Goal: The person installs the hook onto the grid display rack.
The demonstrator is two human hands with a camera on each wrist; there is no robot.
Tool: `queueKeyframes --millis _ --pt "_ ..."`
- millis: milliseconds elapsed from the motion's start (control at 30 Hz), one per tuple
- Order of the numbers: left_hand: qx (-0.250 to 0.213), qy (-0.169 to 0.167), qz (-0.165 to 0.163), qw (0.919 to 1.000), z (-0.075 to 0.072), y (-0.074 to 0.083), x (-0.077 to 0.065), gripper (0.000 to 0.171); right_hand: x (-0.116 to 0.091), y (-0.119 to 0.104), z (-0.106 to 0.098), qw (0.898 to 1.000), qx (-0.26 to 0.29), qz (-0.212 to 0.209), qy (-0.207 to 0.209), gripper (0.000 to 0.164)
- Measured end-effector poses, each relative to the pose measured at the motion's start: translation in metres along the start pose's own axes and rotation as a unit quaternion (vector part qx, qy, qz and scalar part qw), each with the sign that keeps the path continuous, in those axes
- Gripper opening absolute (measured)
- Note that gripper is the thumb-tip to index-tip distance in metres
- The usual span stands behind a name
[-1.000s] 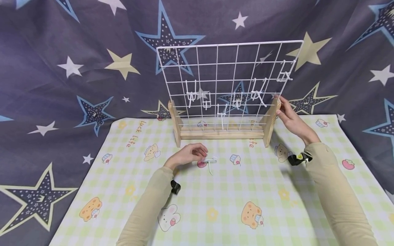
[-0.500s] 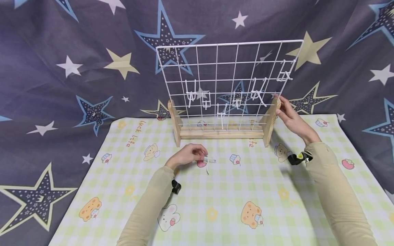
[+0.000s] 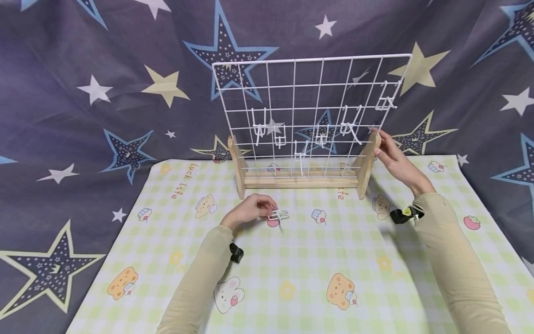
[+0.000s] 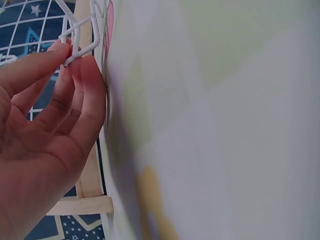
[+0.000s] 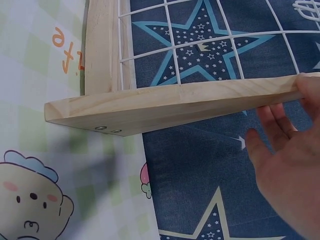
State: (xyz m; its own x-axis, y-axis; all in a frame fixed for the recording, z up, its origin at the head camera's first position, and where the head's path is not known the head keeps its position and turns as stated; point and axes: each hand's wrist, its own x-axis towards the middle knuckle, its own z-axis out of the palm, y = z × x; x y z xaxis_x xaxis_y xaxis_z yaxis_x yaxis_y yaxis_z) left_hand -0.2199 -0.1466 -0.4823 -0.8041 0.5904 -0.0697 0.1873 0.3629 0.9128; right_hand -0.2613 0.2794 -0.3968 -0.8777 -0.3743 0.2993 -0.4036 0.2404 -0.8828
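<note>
My left hand [image 3: 252, 209] is low over the cloth, in front of the rack, and pinches a white wire hook [image 3: 278, 215] between thumb and fingertips. In the left wrist view the bent frame of the hook [image 4: 95, 31] sticks out past the fingertips. My right hand [image 3: 398, 164] grips the right wooden side post [image 3: 367, 164] of the rack near its top, thumb on the front edge and fingers behind. The rack's white wire grid [image 3: 313, 60] stands upright, leaning back slightly. Several white hooks hang on it, among them a hook [image 3: 259, 130] at left and another hook [image 3: 384, 103] at upper right.
A green-checked cloth [image 3: 308, 260] with cartoon prints covers the table. Behind it hangs a dark curtain [image 3: 137, 55] with stars. A wooden crossbar [image 3: 300, 183] joins the rack's feet close to the cloth.
The hook in my left hand has turned, so its frame now faces up more and its prong looks shorter. The left hand has shifted slightly left. My right hand stays on the post.
</note>
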Motion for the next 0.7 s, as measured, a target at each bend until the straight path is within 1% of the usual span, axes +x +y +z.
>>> queueKeyframes --millis 67,200,300,400,567,700 --pt "-0.014 0.005 -0.012 0.9998 -0.001 -0.001 -0.001 0.024 0.000 0.001 0.000 1.000 -0.004 -0.001 0.001 0.055" --pt "-0.078 0.011 -0.032 0.9964 -0.004 -0.003 -0.003 0.025 0.000 0.001 0.000 1.000 -0.005 0.006 0.004 0.055" --pt "-0.123 0.018 -0.031 0.9918 -0.007 -0.004 -0.005 0.025 0.000 0.001 0.000 1.000 -0.004 0.014 0.005 0.055" --pt "-0.152 0.026 -0.027 0.9877 -0.010 -0.004 -0.007 0.026 -0.001 0.000 0.000 1.000 -0.005 0.020 0.005 0.056" --pt "-0.187 0.036 -0.026 0.9812 -0.012 -0.005 -0.009 0.029 -0.002 -0.001 0.000 1.000 -0.001 0.025 0.004 0.056" --pt "-0.202 0.036 -0.016 0.9787 -0.012 -0.007 -0.011 0.031 -0.002 0.000 0.000 1.000 0.007 0.016 0.001 0.056"
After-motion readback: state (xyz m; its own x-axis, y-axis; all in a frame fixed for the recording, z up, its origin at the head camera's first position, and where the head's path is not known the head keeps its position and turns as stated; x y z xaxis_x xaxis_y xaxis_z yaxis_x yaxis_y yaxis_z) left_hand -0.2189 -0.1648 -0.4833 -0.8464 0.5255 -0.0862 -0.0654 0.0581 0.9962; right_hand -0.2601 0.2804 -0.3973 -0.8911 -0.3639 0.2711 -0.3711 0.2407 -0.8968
